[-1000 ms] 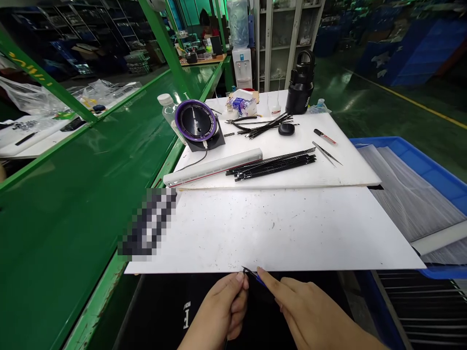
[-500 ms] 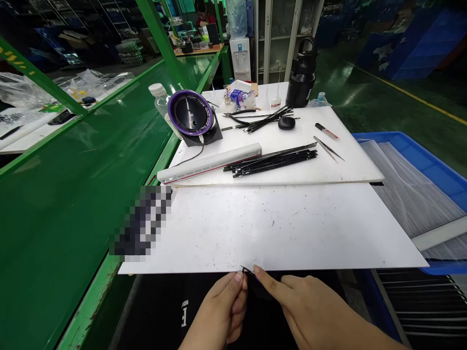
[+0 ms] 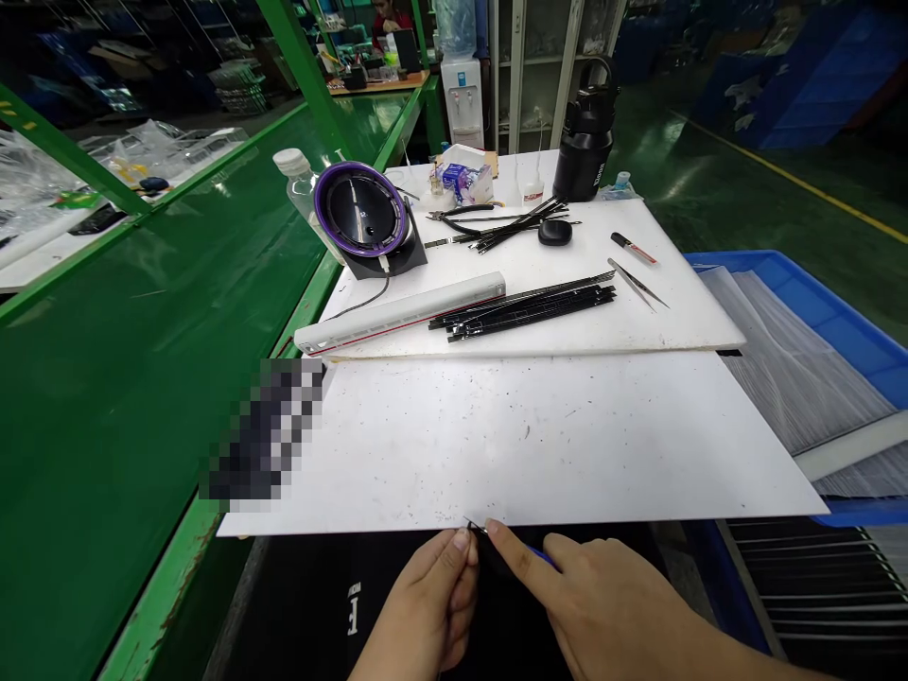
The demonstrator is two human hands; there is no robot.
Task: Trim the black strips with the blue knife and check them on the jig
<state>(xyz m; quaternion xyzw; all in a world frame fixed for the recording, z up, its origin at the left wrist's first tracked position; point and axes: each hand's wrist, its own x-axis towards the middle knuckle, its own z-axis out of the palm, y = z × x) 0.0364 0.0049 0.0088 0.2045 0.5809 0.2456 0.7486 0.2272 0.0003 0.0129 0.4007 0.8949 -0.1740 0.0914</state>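
Note:
At the near edge of the white board (image 3: 567, 445), my left hand (image 3: 429, 596) is closed in a pinch on the end of a small black piece (image 3: 470, 530), mostly hidden by the fingers. My right hand (image 3: 588, 586) is wrapped round a slim blue-handled tool (image 3: 541, 556), its index finger stretched along the top. The tool's thin, dark, pointed tip meets the black piece beside my left thumb. Beyond the hands, a bundle of thin black strips (image 3: 532, 312) lies on the white foam pad next to a long white rail (image 3: 404, 312).
On the foam pad (image 3: 681, 326) lie tweezers (image 3: 634, 284), a marker-like stick (image 3: 634, 248), a black case (image 3: 554, 232), cutting pliers (image 3: 461, 222) and more strips. A purple-rimmed fan (image 3: 361, 210) and black flask (image 3: 584, 142) stand behind. A blue crate (image 3: 801, 274) sits right. A person (image 3: 387, 24) is far back.
The view has shifted slightly. My right index finger sits a little further left and lower along the tool, and more of the blue handle shows. Both hands keep their hold.

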